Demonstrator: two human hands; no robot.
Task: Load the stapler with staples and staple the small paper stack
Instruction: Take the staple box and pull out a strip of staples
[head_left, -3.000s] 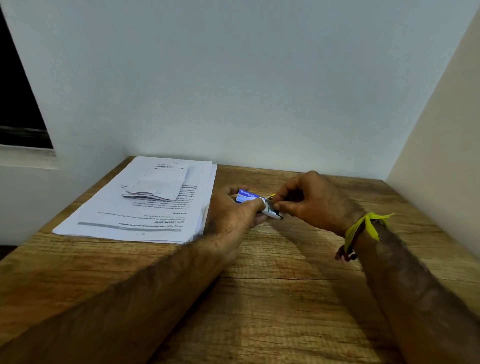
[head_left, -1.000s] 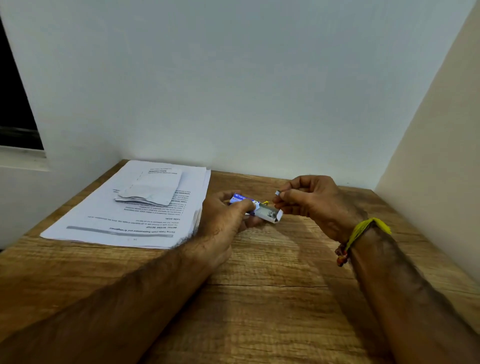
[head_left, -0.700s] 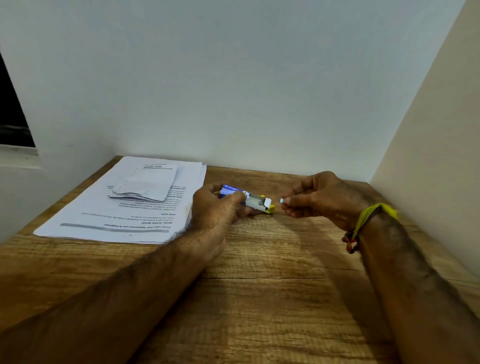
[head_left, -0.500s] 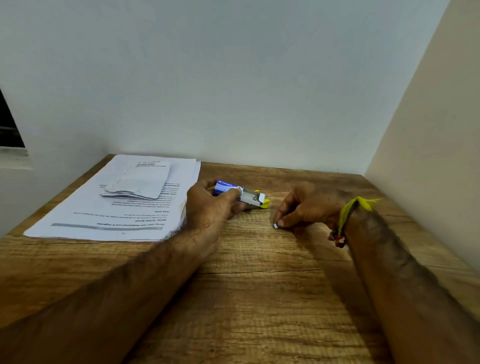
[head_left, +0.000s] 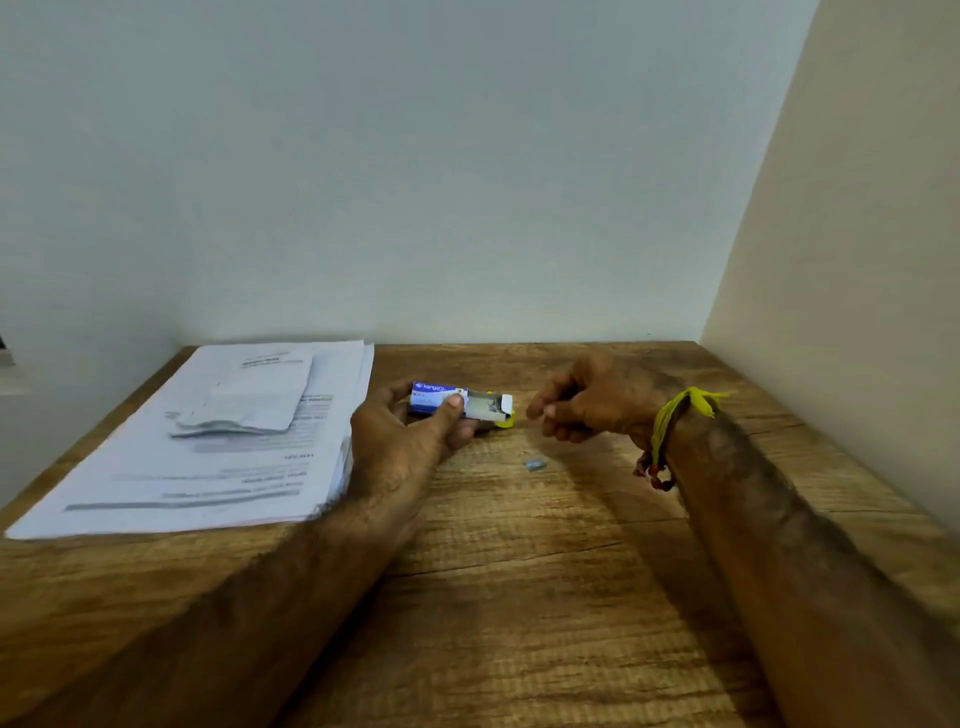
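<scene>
Two bare forearms reach up from the bottom of the frame across a wooden table (head_left: 519, 597). Just past them, at centre, a small grey strip of staples (head_left: 535, 464) lies loose on the wood. Beyond it, the left hand (head_left: 410, 436) grips a blue staple box (head_left: 441, 399) with its end flap open; white lettering on it seems to read "kangaro". A bit of something yellow (head_left: 505, 422) peeks from under the box; what it is cannot be told. The right hand (head_left: 587, 402), fingers loosely curled and holding nothing visible, hovers just right of the box. Farther left, a small paper stack (head_left: 244, 397) rests on larger printed sheets (head_left: 208, 467), their text too blurred to read. Judging by this, loading is barely started; no stapler is clearly visible, and stapling remains.
</scene>
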